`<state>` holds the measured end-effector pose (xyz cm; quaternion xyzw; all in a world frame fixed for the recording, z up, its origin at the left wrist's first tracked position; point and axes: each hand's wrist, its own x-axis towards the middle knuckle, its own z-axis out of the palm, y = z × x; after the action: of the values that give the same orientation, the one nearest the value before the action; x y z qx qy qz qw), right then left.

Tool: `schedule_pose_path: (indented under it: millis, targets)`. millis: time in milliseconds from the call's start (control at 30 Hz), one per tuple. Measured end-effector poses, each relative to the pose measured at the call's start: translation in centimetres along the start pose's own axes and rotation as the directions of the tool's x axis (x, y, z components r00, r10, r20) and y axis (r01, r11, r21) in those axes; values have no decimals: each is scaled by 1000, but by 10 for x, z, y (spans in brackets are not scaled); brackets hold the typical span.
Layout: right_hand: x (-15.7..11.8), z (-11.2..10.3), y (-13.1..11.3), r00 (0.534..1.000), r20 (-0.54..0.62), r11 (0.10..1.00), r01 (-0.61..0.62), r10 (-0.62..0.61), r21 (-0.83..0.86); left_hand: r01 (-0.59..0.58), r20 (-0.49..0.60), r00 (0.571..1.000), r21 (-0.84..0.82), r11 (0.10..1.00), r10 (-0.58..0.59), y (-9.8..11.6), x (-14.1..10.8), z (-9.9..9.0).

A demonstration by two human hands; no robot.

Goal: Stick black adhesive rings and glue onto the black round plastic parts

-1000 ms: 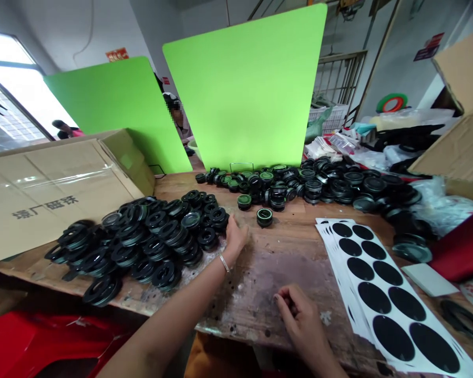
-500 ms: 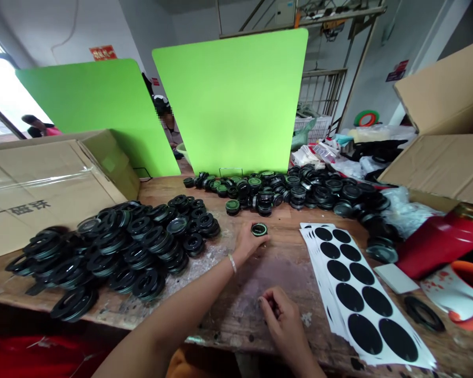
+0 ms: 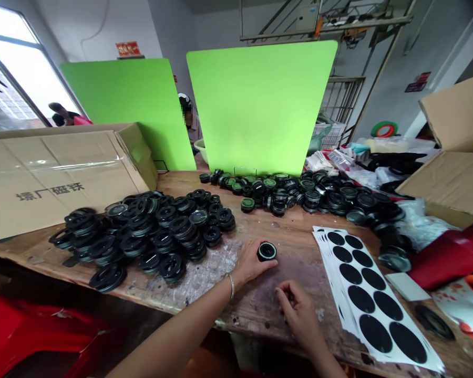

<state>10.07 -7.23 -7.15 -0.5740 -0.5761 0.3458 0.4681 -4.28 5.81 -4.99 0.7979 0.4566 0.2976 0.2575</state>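
Outstretched, the left hand (image 3: 251, 264) has thumb and fingers curved round a black round piece (image 3: 267, 252) on the wooden table (image 3: 295, 249), right of the ring pile (image 3: 163, 239). Nearer, the right hand (image 3: 297, 310) curls inward; whether it grasps anything, I can't tell.

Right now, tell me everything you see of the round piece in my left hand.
The round piece is squat and black, perhaps plastic, with a pale ring around its top and a smaller circle inside. It is roughly level, over the wooden table. The left hand grips it from the left and near sides. Whether its base touches the table cannot be told.
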Motion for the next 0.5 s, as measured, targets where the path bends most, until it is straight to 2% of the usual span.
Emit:
schedule_pose_path:
  millis: [300,500]
  targets:
    - [-3,0,2,999,-12,999,-52,52,-7,-57,6,998,81,995,56,1,-1,-2]
    - [-8,0,15,973,29,972,-232,231,39,-39,12,999,34,999,38,-3,-2,1]
